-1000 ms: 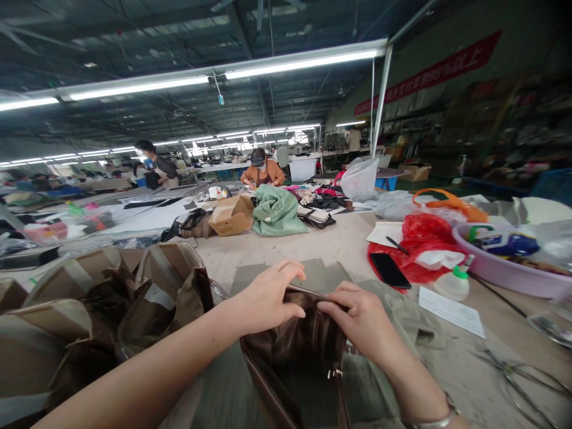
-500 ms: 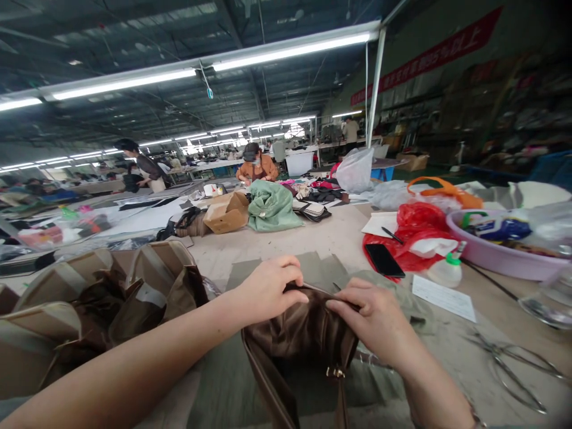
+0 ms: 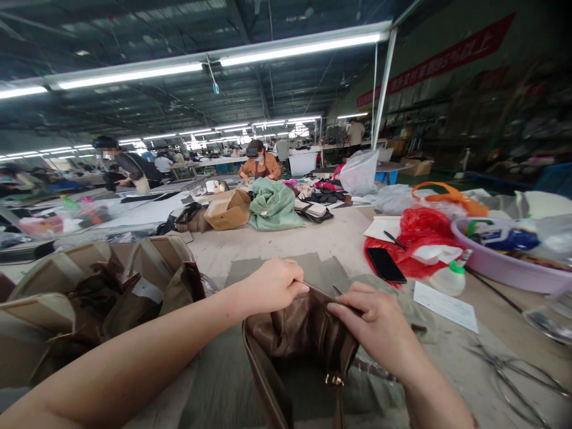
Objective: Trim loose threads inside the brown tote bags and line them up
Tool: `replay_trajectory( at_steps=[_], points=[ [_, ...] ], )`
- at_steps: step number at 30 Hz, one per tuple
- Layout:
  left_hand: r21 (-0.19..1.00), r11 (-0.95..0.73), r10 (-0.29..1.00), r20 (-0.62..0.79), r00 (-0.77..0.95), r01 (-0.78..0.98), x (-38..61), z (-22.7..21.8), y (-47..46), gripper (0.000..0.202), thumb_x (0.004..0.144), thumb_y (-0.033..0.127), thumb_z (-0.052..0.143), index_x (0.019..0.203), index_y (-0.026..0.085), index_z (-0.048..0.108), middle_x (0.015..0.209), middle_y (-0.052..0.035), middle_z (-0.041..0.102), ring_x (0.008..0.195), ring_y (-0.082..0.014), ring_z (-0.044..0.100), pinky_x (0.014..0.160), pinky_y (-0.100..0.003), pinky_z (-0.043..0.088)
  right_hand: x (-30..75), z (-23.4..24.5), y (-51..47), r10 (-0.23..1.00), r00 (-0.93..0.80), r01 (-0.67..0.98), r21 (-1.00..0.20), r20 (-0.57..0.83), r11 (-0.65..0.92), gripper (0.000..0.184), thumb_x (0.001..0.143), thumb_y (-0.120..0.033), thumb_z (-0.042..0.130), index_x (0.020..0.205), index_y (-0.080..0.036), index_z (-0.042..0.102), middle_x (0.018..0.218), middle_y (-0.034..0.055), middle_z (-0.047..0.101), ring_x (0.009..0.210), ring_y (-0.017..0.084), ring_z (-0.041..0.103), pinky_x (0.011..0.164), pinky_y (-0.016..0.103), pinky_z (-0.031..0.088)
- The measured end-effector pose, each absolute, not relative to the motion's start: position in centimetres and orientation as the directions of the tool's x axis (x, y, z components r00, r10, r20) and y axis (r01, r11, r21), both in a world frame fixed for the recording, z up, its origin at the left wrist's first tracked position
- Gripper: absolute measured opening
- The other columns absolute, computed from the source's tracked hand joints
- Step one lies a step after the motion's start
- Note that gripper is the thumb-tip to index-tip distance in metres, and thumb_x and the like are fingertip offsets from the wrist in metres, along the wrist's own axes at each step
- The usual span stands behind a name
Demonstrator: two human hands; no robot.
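A brown bag (image 3: 295,333) with a shiny lining stands on the table in front of me, its mouth facing up toward me. At its far rim my left hand (image 3: 277,287) is closed, pinching the edge between thumb and fingers. My right hand (image 3: 370,313) grips the same rim farther to the right, thumb on the inner side. Below the right hand a small gold-coloured metal clasp (image 3: 333,379) hangs at the bag's near right side. The fingertips of both hands are partly hidden by the rim.
Several unfinished brown bag pieces (image 3: 156,268) stand at the left. On the right lie scissors (image 3: 513,372), a phone (image 3: 386,265), a red plastic bag (image 3: 424,229), a small bottle (image 3: 449,278) and a lilac basin (image 3: 513,271). A green cloth bundle (image 3: 274,205) lies ahead; a co-worker (image 3: 260,164) sits beyond.
My left hand's fingers have closed more tightly on the rim. The right hand stays on the rim. The view has shifted slightly, and the person at the far left has moved left.
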State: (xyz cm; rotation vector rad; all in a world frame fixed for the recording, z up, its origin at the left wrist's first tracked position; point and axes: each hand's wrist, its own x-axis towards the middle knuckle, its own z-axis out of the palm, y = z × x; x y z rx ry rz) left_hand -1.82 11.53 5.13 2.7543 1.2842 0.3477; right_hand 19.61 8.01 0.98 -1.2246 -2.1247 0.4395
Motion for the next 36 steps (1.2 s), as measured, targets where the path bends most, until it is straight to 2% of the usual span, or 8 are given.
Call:
replay_trajectory(
  at_steps=[14, 17, 21, 24, 28, 31, 34, 36],
  points=[
    [0.114, -0.593, 0.798, 0.211, 0.564, 0.797, -1.7, 4.8, 11.3, 0.022, 0.083, 0.029, 0.054, 0.067, 0.015, 0.059, 0.07, -0.0028, 0.062, 0.066, -0.0142, 0.055, 0.061, -0.024, 0.038, 19.4, 1.1, 7.8, 0.887, -0.368, 0.675, -0.575, 0.28, 0.462, 0.034, 0.086, -0.042, 0.051, 0.06, -0.019, 0.057, 0.065, -0.001, 0.049, 0.059, 0.012, 0.049, 0.055, 0.026, 0.032],
    [0.127, -0.589, 0.803, 0.201, 0.561, 0.798, -1.7, 5.0, 11.1, 0.022, 0.083, 0.029, 0.053, 0.067, 0.014, 0.059, 0.072, -0.0032, 0.063, 0.066, -0.014, 0.056, 0.061, -0.023, 0.038, 19.3, 1.4, 7.7, 0.891, -0.398, 0.644, -0.626, 0.217, 0.44, 0.029, 0.079, -0.05, 0.058, 0.071, -0.022, 0.063, 0.068, -0.0013, 0.052, 0.062, 0.013, 0.051, 0.054, 0.025, 0.034],
    [0.124, -0.581, 0.809, 0.191, 0.556, 0.804, -1.8, 4.9, 10.8, 0.024, 0.084, 0.03, 0.051, 0.068, 0.015, 0.059, 0.072, -0.0035, 0.063, 0.066, -0.0146, 0.056, 0.06, -0.024, 0.038, 18.5, 1.5, 7.7, 0.89, -0.374, 0.613, -0.651, 0.259, 0.447, 0.029, 0.079, -0.051, 0.058, 0.096, -0.028, 0.066, 0.081, -0.001, 0.057, 0.07, 0.013, 0.054, 0.059, 0.024, 0.037],
    [0.117, -0.583, 0.807, 0.202, 0.556, 0.804, -1.9, 4.6, 10.8, 0.025, 0.085, 0.032, 0.051, 0.069, 0.015, 0.059, 0.072, -0.0032, 0.062, 0.067, -0.0151, 0.057, 0.061, -0.025, 0.038, 17.7, 1.2, 7.8, 0.897, -0.313, 0.671, -0.595, 0.312, 0.441, 0.023, 0.085, -0.044, 0.053, 0.084, -0.027, 0.068, 0.078, -0.0006, 0.056, 0.068, 0.013, 0.054, 0.061, 0.025, 0.036],
    [0.148, -0.613, 0.786, 0.218, 0.579, 0.776, -2.2, 4.3, 11.0, 0.024, 0.085, 0.033, 0.052, 0.069, 0.016, 0.058, 0.072, -0.0019, 0.061, 0.069, -0.0149, 0.057, 0.064, -0.025, 0.04, 16.8, 1.1, 7.8, 0.887, -0.309, 0.76, -0.471, 0.344, 0.448, 0.036, 0.089, -0.035, 0.047, 0.058, -0.02, 0.059, 0.07, 0.0, 0.053, 0.064, 0.012, 0.051, 0.059, 0.025, 0.033],
    [0.235, -0.634, 0.773, 0.225, 0.593, 0.737, -2.7, 5.0, 10.5, 0.022, 0.079, 0.039, 0.06, 0.078, 0.017, 0.057, 0.085, -0.0029, 0.062, 0.079, -0.0161, 0.057, 0.072, -0.026, 0.043, 16.7, 1.1, 7.7, 0.877, -0.303, 0.799, -0.402, 0.373, 0.447, 0.035, 0.088, -0.033, 0.047, 0.057, -0.02, 0.057, 0.068, 0.0, 0.051, 0.064, 0.012, 0.05, 0.057, 0.026, 0.031],
    [0.273, -0.599, 0.8, 0.22, 0.558, 0.752, -3.7, 6.0, 8.6, 0.055, 0.062, 0.051, 0.072, 0.102, 0.018, 0.054, 0.117, -0.0085, 0.054, 0.106, -0.024, 0.051, 0.09, -0.035, 0.041, 17.2, 0.9, 7.8, 0.87, -0.302, 0.805, -0.384, 0.39, 0.452, 0.036, 0.088, -0.032, 0.047, 0.056, -0.019, 0.055, 0.066, -0.0001, 0.051, 0.062, 0.012, 0.05, 0.057, 0.026, 0.031],
    [0.262, -0.569, 0.822, 0.161, 0.546, 0.779, -4.6, 6.5, 7.2, 0.077, 0.057, 0.048, 0.076, 0.121, 0.021, 0.044, 0.133, -0.0099, 0.041, 0.121, -0.0276, 0.04, 0.101, -0.039, 0.034, 17.7, 0.9, 8.0, 0.869, -0.303, 0.799, -0.392, 0.392, 0.456, 0.037, 0.089, -0.033, 0.047, 0.055, -0.019, 0.055, 0.066, -0.0004, 0.051, 0.061, 0.011, 0.049, 0.057, 0.026, 0.031]
  ],
)
